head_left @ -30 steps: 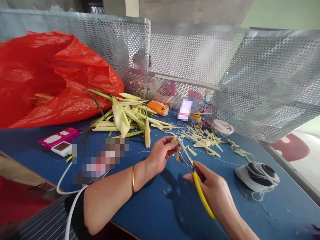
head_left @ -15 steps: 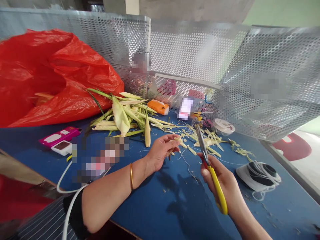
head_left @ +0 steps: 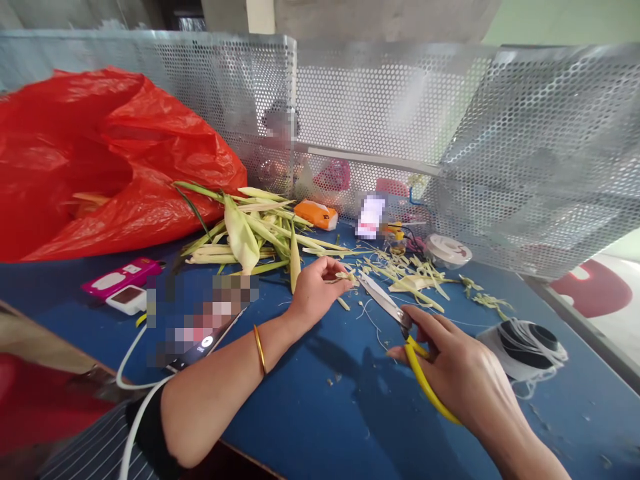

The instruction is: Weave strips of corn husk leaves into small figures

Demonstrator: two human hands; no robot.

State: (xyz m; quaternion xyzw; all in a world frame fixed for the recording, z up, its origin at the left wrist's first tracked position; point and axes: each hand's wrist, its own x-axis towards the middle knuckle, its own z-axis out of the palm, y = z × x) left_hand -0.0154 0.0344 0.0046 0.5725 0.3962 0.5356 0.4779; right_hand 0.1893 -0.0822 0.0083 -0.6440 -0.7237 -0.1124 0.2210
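Note:
My left hand [head_left: 317, 290] is closed in a pinch on a small pale piece of corn husk [head_left: 347, 275], partly hidden by the fingers. My right hand [head_left: 457, 363] grips yellow-handled scissors [head_left: 384, 298]. Their blades point up and left, with the tips close to the piece of husk; I cannot tell if they touch it. Cut husk scraps [head_left: 413, 283] and thin white threads are scattered just beyond the blades. A heap of long green and cream corn husks [head_left: 243, 233] lies behind my left hand.
A big red plastic bag [head_left: 175, 143] fills the back left. A phone [head_left: 205, 327] and white cable lie by my left forearm. A spool of white thread [head_left: 527, 350] stands at right. An orange tissue pack [head_left: 315, 215] sits before the perforated metal screen [head_left: 370, 100].
The scissors have swung left and down, bringing their tips beside the husk piece. My right hand has turned over, its back now facing up. My left hand has shifted slightly left and up.

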